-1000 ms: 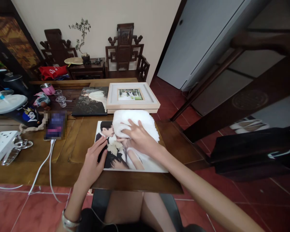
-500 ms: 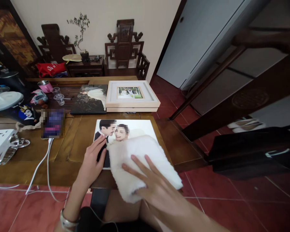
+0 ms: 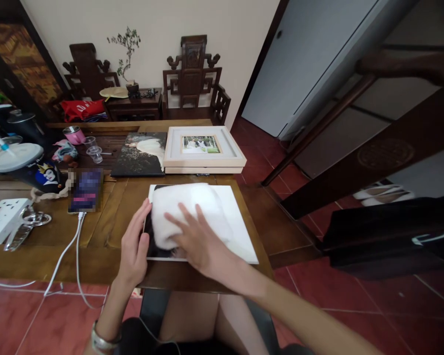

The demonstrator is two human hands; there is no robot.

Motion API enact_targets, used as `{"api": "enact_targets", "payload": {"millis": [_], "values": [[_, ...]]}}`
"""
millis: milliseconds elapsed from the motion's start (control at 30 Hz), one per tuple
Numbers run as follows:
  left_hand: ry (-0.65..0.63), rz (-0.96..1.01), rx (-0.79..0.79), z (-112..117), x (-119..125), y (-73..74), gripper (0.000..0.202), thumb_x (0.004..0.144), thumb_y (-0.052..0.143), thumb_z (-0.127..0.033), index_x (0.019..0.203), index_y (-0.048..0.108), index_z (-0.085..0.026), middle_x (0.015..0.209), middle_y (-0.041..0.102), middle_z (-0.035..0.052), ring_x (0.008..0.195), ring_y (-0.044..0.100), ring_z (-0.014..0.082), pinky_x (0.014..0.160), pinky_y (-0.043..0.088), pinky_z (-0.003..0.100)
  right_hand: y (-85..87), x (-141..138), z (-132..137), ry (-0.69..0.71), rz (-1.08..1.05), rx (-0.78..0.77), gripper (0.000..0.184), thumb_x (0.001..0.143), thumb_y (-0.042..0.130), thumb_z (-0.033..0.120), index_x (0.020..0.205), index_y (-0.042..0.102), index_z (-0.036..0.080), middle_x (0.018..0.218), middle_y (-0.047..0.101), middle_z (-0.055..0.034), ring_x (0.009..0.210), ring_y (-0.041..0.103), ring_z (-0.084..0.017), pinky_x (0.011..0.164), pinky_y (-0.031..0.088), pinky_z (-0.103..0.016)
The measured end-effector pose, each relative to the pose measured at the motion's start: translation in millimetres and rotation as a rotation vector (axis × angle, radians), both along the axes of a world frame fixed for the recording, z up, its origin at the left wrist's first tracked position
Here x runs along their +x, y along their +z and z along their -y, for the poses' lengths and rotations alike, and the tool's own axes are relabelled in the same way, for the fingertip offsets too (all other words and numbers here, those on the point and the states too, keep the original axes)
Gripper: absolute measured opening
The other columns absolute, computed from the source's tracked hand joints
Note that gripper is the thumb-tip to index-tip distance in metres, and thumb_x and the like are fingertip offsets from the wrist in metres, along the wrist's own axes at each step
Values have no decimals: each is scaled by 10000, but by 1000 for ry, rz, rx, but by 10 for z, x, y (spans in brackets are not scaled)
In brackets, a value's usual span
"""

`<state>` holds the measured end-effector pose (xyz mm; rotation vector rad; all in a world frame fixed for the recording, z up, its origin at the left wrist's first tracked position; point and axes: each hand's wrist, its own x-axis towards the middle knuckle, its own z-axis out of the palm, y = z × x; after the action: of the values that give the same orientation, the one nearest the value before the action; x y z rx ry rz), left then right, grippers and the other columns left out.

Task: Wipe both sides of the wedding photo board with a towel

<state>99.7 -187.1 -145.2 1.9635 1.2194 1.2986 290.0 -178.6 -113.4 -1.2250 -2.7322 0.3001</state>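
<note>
A large unframed photo print (image 3: 240, 231) lies flat near the front edge of the wooden table (image 3: 107, 236). A fluffy white cloth (image 3: 181, 207) covers its left and middle part. My right hand (image 3: 198, 241) lies flat on the cloth with fingers spread, pressing it onto the print. My left hand (image 3: 135, 246) rests at the print's left edge, fingers stretched along the edge, steadying it.
Behind the print lie a dark photo canvas (image 3: 140, 154) and a pale wooden picture frame (image 3: 203, 148). To the left are a phone (image 3: 85, 190) on a white cable, a white power strip (image 3: 3, 219), cups and a lidded drink. Carved chairs stand at the wall; dark furniture on the right.
My right hand slid the cloth from the print's near right corner up and left, over the faces. My left hand shifted from lying on the print to its left edge.
</note>
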Motion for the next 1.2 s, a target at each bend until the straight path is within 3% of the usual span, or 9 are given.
{"api": "enact_targets", "payload": {"millis": [100, 200, 367, 533, 667, 867, 1000, 1100, 1200], "values": [[15, 57, 12, -3, -8, -19, 586, 975, 243, -550, 1456, 379, -245, 1543, 345, 89, 1422, 313, 291, 1154, 297, 499, -39, -2, 268, 153, -80, -11, 201, 905, 543, 176, 1009, 696, 254, 1530, 375, -15, 1448, 126, -370, 1114, 84, -701], [14, -5, 35, -23, 9, -41, 603, 979, 196, -551, 1471, 354, -241, 1543, 347, 90, 1427, 303, 290, 1170, 259, 506, -41, 203, 551, 229, -171, 8, 188, 891, 529, 145, 914, 695, 232, 1528, 378, -4, 1454, 129, -328, 1144, 78, -653], [11, -280, 15, -54, 66, -88, 466, 994, 361, -324, 1451, 388, -233, 1512, 403, 101, 1404, 358, 254, 1150, 314, 493, 14, 630, 749, 86, -199, 15, 434, 676, 439, -64, 850, 702, 235, 1496, 418, 1, 1440, 201, -276, 1151, 190, -608], [31, -360, 59, -76, 77, -151, 430, 950, 465, -229, 1379, 493, -220, 1418, 522, 122, 1324, 478, 259, 1090, 407, 510, -40, 867, 469, -112, -168, 77, 508, 579, 380, -84, 869, 704, 180, 1444, 483, -90, 1424, 231, -308, 1108, 270, -647], [31, -362, 67, -93, 61, -158, 409, 941, 478, -217, 1346, 532, -215, 1383, 558, 123, 1311, 495, 265, 1076, 424, 517, -38, 761, 52, -211, -139, 30, 582, 614, 383, -76, 1067, 669, 151, 1402, 526, -151, 1425, 231, -325, 1097, 267, -650], [41, -384, 73, -108, 53, -145, 382, 939, 481, -221, 1310, 563, -184, 1354, 581, 138, 1296, 510, 274, 1054, 448, 504, 193, 116, -553, -111, -114, -119, 609, 699, 423, -40, 1245, 583, 177, 1282, 622, -131, 1404, 306, -330, 1089, 261, -620], [59, -400, 55, -109, 48, -134, 350, 934, 489, -232, 1257, 605, -168, 1279, 635, 141, 1242, 559, 286, 1032, 470, 495, 289, -221, -725, 38, -132, -142, 614, 700, 404, -39, 1252, 583, 164, 1244, 646, -133, 1395, 320, -335, 1080, 261, -613], [59, -396, 60, -110, 47, -137, 341, 934, 488, -234, 1244, 614, -174, 1276, 636, 139, 1234, 565, 287, 1031, 472, 499, 261, -223, -732, 34, -132, -156, 621, 697, 391, -50, 1244, 586, 170, 1261, 638, -126, 1408, 299, -320, 1097, 232, -607], [40, -381, 67, -113, 49, -148, 350, 934, 492, -224, 1265, 600, -183, 1335, 596, 136, 1277, 529, 281, 1054, 452, 505, 169, 1, -705, -43, -135, -159, 623, 669, 418, -52, 1224, 594, 171, 1270, 633, -124, 1420, 277, -305, 1124, 191, -599]]}}
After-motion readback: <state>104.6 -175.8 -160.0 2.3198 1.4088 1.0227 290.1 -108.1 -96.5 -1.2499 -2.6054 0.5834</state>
